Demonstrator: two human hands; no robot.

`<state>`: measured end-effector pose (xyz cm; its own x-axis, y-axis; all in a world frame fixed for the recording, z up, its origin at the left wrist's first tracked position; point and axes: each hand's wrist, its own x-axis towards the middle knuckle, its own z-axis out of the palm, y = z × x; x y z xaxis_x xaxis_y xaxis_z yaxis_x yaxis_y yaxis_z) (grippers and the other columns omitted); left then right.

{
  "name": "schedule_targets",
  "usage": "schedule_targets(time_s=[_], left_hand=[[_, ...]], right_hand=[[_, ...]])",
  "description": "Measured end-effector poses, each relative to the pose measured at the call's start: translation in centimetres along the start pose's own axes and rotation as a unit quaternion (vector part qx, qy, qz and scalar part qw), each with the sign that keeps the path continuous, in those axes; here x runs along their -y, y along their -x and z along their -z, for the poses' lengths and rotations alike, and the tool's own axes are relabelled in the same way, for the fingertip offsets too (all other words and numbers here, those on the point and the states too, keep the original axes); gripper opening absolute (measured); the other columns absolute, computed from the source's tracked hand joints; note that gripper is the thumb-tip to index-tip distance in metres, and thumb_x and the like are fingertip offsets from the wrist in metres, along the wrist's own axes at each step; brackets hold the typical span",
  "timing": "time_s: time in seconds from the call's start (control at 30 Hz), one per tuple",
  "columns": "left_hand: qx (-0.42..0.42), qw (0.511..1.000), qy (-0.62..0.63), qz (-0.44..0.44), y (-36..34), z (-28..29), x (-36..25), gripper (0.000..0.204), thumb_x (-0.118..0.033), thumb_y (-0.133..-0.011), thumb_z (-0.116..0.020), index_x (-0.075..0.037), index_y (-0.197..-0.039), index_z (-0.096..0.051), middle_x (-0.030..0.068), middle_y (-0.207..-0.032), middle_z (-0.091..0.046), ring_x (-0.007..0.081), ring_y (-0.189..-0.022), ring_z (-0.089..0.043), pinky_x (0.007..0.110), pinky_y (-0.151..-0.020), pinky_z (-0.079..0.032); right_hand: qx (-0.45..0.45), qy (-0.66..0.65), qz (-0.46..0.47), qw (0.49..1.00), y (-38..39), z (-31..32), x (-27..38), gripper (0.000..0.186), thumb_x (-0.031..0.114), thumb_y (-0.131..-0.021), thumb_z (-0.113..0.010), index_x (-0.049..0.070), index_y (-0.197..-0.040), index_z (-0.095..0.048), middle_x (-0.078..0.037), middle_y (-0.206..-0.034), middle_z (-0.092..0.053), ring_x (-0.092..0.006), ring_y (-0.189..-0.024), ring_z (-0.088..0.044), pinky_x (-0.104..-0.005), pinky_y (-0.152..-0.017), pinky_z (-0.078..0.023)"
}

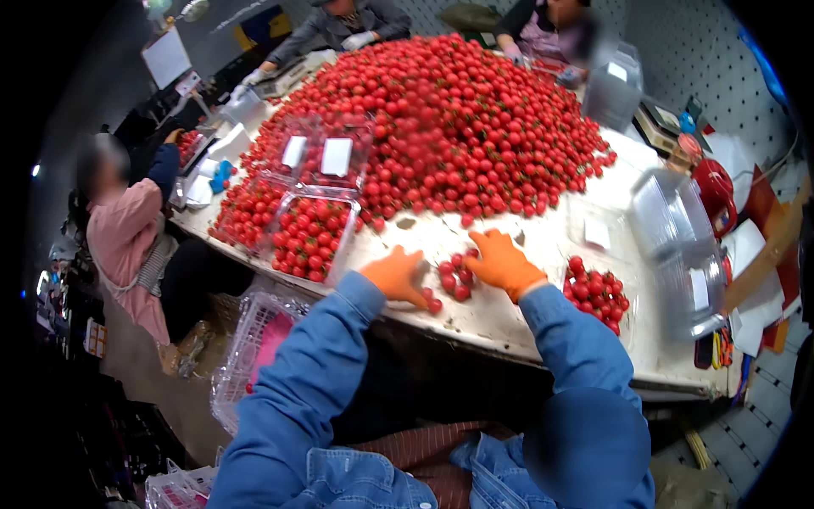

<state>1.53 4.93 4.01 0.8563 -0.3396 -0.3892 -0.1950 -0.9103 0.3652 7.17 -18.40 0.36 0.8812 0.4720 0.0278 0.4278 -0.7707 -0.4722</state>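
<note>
Both my hands wear orange gloves and reach over the near edge of a white table (500,327). A few loose cherry tomatoes (460,288) lie between them. My left hand (394,276) has its thumb and fingers apart, close to a cherry tomato by the thumb. Right of the small group, my right hand (507,265) spreads its thumb and forefinger around the nearest fruit; whether it touches them is hard to make out. Beside my left hand stands a clear plastic clamshell box (343,246) filled with cherry tomatoes, its lid raised behind it.
A large heap of cherry tomatoes (475,127) covers the table's middle. On the right are an open clear box (600,229) with tomatoes at its near end, and stacked empty clamshells (670,212). A plastic crate (246,365) stands below left. Co-workers sit around, one in pink (127,237).
</note>
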Motion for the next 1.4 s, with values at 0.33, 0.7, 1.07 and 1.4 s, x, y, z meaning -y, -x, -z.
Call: schedule_targets(time_s=[0.33, 0.7, 1.07, 1.4], left_hand=[[-0.035, 0.999, -0.001, -0.008, -1.9, -1.9, -3.7, 0.111, -0.035, -0.049, -0.089, -0.007, -0.14, -0.031, 0.0298, -0.12, -0.041, 0.0456, -0.102, -0.056, 0.044, -0.086, -0.051], [-0.076, 0.995, 0.07, -0.004, -4.8, -3.7, -3.3, 0.082, -0.029, -0.068, -0.078, -0.012, -0.138, -0.037, 0.0272, -0.12, -0.045, 0.0469, -0.105, -0.055, 0.047, -0.089, -0.049], [-0.136, 0.933, 0.324, -0.08, -4.7, -1.8, -3.5, 0.066, -0.014, -0.058, -0.078, 0.002, -0.119, -0.058, 0.0168, -0.105, -0.064, 0.0255, -0.095, -0.063, 0.033, -0.084, -0.051], [0.007, 0.806, 0.589, -0.053, -3.8, -0.9, -2.8, 0.072, 0.006, -0.069, -0.069, -0.004, -0.136, -0.044, 0.0092, -0.109, -0.061, 0.0172, -0.091, -0.063, 0.028, -0.074, -0.053]], right_hand=[[0.139, -0.069, -0.022, 0.988, 1.1, 2.6, 3.5, 0.096, 0.065, -0.057, -0.079, 0.001, -0.124, -0.053, -0.028, -0.112, -0.05, -0.0408, -0.099, -0.055, -0.0411, -0.088, -0.048], [0.111, -0.177, -0.02, 0.978, 0.8, 0.1, 2.3, 0.067, 0.026, -0.067, -0.078, 0.0, -0.123, -0.053, -0.02, -0.112, -0.056, -0.0306, -0.099, -0.058, -0.0356, -0.087, -0.049], [0.062, -0.436, -0.136, 0.887, 0.9, 1.4, 2.3, 0.069, 0.026, -0.076, -0.075, -0.001, -0.131, -0.044, -0.016, -0.116, -0.059, -0.0226, -0.097, -0.063, -0.0314, -0.077, -0.054], [0.114, -0.458, -0.145, 0.869, 1.1, 2.3, 2.6, 0.061, 0.027, -0.081, -0.072, 0.009, -0.132, -0.046, -0.012, -0.112, -0.055, -0.0193, -0.092, -0.06, -0.0302, -0.073, -0.053]])
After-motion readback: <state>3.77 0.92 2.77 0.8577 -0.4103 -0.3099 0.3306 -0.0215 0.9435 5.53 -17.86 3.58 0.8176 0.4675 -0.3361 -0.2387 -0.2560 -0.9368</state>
